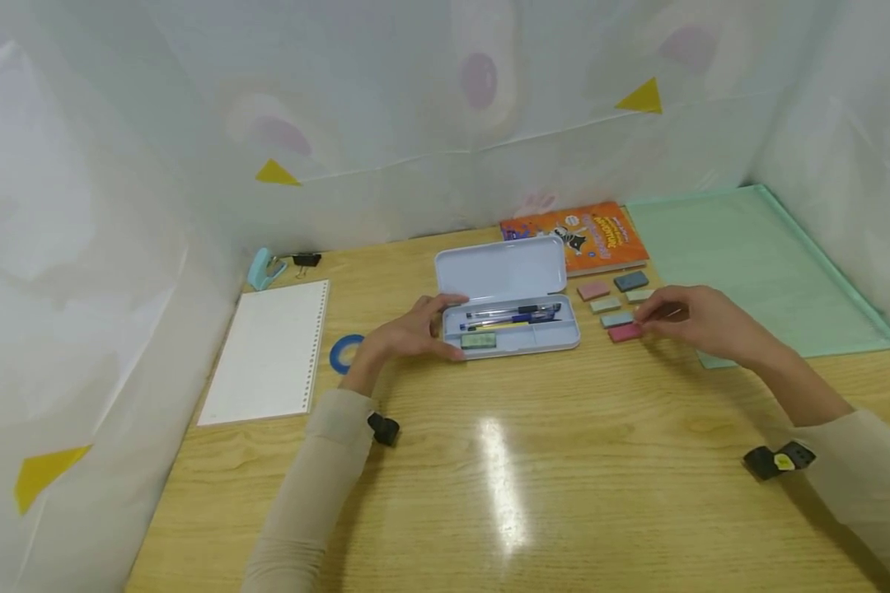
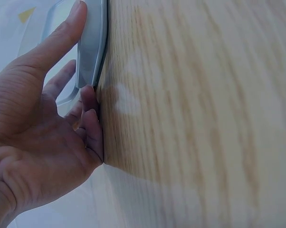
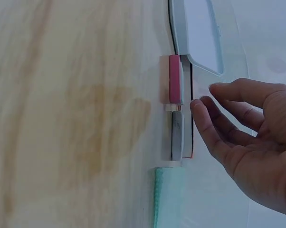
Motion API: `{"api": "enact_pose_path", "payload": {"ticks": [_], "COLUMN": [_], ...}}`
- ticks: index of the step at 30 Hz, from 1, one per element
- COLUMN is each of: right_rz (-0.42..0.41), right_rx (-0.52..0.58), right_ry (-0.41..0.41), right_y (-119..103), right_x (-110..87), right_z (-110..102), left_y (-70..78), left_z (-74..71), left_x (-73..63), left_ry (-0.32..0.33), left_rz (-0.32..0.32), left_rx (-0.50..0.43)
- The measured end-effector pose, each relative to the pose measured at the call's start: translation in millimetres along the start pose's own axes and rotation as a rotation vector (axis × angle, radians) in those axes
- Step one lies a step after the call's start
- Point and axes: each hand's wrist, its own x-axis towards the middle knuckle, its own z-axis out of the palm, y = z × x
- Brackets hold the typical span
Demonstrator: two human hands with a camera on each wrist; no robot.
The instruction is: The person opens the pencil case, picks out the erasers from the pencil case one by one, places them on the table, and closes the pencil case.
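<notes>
A pale blue pencil case (image 1: 541, 336) lies with its lid (image 1: 500, 268) up. Inside are several pens (image 1: 519, 317) and a green eraser (image 1: 478, 340). My left hand (image 1: 415, 328) grips the case's left end, index finger at the back edge and thumb (image 2: 69, 31) along the front side. To the right of the case lie several erasers, among them a bright pink one (image 1: 625, 333), a light blue one (image 1: 616, 319) and a dark one (image 1: 631, 282). My right hand (image 1: 700, 319) hovers beside them, fingers loosely bent with nothing between thumb and fingertips (image 3: 214, 88).
An orange book (image 1: 608, 235) lies behind the case, and a translucent green mat (image 1: 764, 272) is at the right. On the left are a white spiral notebook (image 1: 267, 350), a blue tape roll (image 1: 335, 356), a light blue stapler (image 1: 260, 270) and a black binder clip (image 1: 307, 259).
</notes>
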Motion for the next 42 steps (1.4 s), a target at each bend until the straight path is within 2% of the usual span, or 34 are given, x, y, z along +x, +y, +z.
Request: {"api": "enact_pose_path", "payload": {"ticks": [4,10,18,25,30,42], "right_rz": [-0.007,0.006,-0.122,-0.170,-0.198,-0.134], "right_rx": [-0.001,0.081,0.167,0.220,0.197,0.077], "right_ry": [0.023,-0.012,-0.081,-0.136,-0.137,-0.096], "right_y": [-8.7,-27.5,-54.1,-82.2,-98.4,-118.2], "right_x": [2.4,15.6,52.0,78.9,91.6,109.6], "right_z": [0.7,13.0,57.3,93.4,113.2,136.7], "left_y": [0.8,2.4,2.0,0.8,1.2,4.2], "left_z": [-0.7,-2.2,-3.5,-2.0,-1.1,-1.0], "left_x": [-0.2,-1.8,-1.3,1.0,0.9,-1.9], "left_ry": [-0.001,0.000,0.001,-0.006,-0.009,-0.013], "left_rz": [-0.002,0.005,0.004,0.009,0.012,0.010], "left_rx": [0.002,-0.008,0.000,-0.001,-0.005,0.016]}}
